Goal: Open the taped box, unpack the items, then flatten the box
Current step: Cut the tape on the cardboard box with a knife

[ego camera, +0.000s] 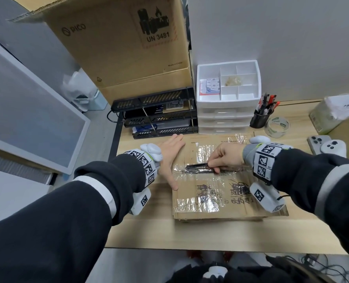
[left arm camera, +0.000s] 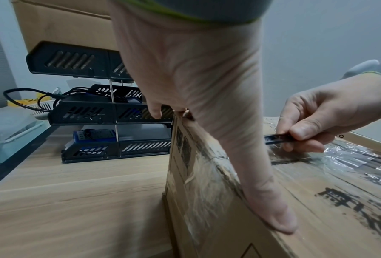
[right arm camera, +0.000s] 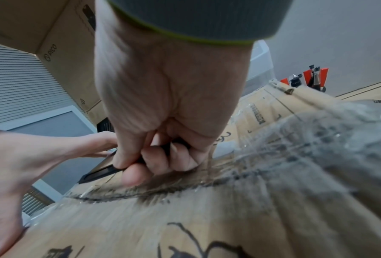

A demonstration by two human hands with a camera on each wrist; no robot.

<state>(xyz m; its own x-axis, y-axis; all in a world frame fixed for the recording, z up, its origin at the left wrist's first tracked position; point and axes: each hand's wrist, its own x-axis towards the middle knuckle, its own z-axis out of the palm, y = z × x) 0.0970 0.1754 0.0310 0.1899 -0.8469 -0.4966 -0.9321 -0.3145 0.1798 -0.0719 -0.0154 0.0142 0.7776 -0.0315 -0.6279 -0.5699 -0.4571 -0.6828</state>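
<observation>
Mid-frame, the taped box (ego camera: 226,193) had its seam running left-right; right hand (ego camera: 228,155) clenched what looked like a box cutter (ego camera: 198,165), left hand (ego camera: 170,158) flat, bracing the box's left edge.

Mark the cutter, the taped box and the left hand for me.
cutter (ego camera: 197,165): head view, on its black body.
taped box (ego camera: 226,203): head view, on its top face.
left hand (ego camera: 170,158): head view, on its back.
</observation>
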